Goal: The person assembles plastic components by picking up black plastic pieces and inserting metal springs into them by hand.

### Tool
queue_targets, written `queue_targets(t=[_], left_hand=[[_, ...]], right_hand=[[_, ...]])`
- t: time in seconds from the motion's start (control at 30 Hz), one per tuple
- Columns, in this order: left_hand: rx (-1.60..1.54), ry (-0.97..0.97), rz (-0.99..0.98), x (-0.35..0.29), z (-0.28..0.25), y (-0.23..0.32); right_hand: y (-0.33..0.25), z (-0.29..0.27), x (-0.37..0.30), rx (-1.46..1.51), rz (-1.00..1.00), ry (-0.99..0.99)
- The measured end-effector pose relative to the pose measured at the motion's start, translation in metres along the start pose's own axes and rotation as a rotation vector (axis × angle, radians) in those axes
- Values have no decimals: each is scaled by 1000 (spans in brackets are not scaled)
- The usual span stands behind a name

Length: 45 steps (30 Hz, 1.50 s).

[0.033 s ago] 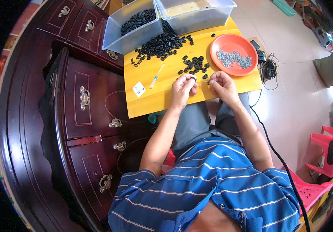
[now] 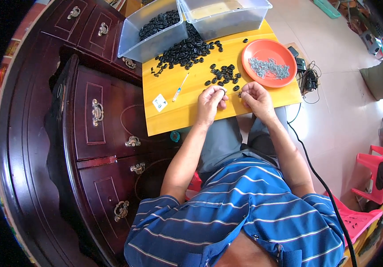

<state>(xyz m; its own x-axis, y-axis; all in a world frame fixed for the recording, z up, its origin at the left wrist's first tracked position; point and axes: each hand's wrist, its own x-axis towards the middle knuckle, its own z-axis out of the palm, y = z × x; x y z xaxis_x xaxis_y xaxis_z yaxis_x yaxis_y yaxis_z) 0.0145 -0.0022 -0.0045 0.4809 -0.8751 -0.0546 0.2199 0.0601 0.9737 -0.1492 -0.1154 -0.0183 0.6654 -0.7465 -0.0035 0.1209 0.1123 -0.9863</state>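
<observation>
Over the near edge of the yellow table (image 2: 169,120), my left hand (image 2: 211,101) pinches a small black oval piece (image 2: 222,90) between thumb and forefinger. Close on its right, my right hand (image 2: 259,100) is closed at the fingertips on something small and dark, too small to name. A gap separates the two hands. Just beyond them lies a loose group of black oval pieces (image 2: 221,73), each with a slot or hole in the middle. An orange-red plate (image 2: 289,53) beside my right hand bears a heap of small silvery metal pieces (image 2: 269,68).
At the back stand two clear plastic bins (image 2: 153,46), the left one filled with black pieces, a large pile (image 2: 185,52) spilling before it. A thin blue-and-white stick tool (image 2: 177,92) and a white card (image 2: 159,103) lie left. A dark wooden cabinet (image 2: 107,89) borders the left side.
</observation>
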Motion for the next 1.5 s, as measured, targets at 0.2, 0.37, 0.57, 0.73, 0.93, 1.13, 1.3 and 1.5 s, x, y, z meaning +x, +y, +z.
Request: queue_targets(t=[0.2,0.37,0.57,0.73,0.93,1.13,1.3,1.5], left_hand=[[12,-7,15,2,-3,-4],[35,5,63,2,2,-7],[114,-98,105,-1,0,-13],[158,-98,126,-3,2,-14],[225,-94,179,-4,3,-18],[234,-104,175,-5,3,-18],[248,-109,188,-7,3,-16],[213,-113,198,-7,4,-16]], right_hand=[[-3,1,-1,6,5,-7],[-2,0,-1,2,12,-14],[-1,-1,-2,-2,6,-23],[-11,3,-5,-16,22,-22],[-12,1,-5,0,34,-61],[-10,0,-3,-10,44,-90],[-8,0,-2,-30,57,-95],[-8,2,-1,-55,55,-92]])
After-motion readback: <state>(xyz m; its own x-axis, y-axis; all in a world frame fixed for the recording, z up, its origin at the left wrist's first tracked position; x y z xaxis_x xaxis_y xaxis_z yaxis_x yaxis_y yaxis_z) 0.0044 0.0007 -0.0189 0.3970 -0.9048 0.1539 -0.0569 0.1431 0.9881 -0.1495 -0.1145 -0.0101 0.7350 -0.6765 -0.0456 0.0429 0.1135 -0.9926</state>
